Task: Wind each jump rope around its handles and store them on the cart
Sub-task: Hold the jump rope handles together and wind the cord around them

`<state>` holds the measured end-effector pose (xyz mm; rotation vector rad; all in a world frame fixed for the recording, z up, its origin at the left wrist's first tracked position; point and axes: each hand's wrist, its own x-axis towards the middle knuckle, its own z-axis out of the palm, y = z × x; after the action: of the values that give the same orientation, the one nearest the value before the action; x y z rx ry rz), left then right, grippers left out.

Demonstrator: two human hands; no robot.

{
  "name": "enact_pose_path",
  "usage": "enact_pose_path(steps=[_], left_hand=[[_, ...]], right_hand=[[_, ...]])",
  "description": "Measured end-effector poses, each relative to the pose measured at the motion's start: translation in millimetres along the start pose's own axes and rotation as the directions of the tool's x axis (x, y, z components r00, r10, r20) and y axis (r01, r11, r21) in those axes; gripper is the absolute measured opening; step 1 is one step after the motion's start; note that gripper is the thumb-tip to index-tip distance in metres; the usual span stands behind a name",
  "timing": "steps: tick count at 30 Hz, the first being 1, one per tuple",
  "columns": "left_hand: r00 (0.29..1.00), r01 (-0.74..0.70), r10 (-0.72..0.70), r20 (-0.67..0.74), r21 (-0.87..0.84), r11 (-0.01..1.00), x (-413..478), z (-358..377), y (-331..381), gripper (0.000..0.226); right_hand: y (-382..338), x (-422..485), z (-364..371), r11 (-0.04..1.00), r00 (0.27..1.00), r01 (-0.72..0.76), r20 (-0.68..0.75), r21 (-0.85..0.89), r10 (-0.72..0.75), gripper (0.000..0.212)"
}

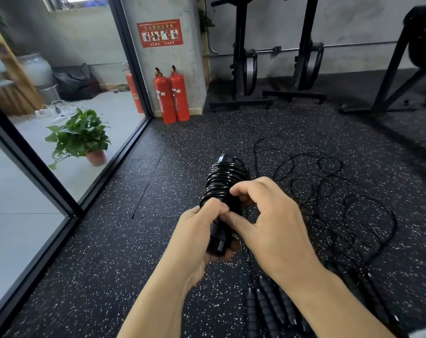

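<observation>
A black jump rope [225,181] is coiled in tight turns around its paired black handles, held above the floor. My left hand [197,235] grips the lower end of the handles from the left. My right hand [268,215] pinches the cord at the lowest coils, thumb and fingers curled against the bundle. Several more black jump ropes [329,198] lie tangled and loose on the floor to the right. Their ribbed handles [270,306] lie side by side below my right forearm. No cart is in view.
The floor is black speckled rubber. A glass partition with a black frame [124,152] runs along the left, a potted plant [81,137] behind it. Red fire extinguishers [171,93] stand by a grey pillar. Black exercise machines [275,69] line the back wall.
</observation>
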<state>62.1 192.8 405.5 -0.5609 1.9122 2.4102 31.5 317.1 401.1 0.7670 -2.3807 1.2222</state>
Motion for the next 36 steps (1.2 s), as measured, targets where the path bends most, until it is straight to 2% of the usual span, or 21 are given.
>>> enact_pose_path(steps=[10, 18, 24, 36], left_hand=[[0.999, -0.014, 0.013, -0.045, -0.016, 1.000, -1, 4, 0, 0.012], [0.999, -0.005, 0.007, -0.047, 0.031, 1.000, -2, 6, -1, 0.015], [1.000, -0.004, 0.005, -0.023, 0.061, 0.998, -4, 4, 1, 0.014], [0.999, 0.029, -0.028, -0.039, 0.020, 0.999, -5, 12, 3, 0.024]], right_hand=[[-5, 1, 0, 1.000, 0.999, -0.006, 0.050, -0.029, 0.008, 0.028], [-4, 4, -6, 0.998, 0.986, -0.022, 0.164, -0.065, 0.033, 0.018], [-5, 2, -5, 0.999, 0.986, -0.037, 0.161, -0.033, 0.041, 0.023], [-7, -2, -7, 0.997, 0.993, -0.026, 0.114, -0.072, 0.034, 0.015]])
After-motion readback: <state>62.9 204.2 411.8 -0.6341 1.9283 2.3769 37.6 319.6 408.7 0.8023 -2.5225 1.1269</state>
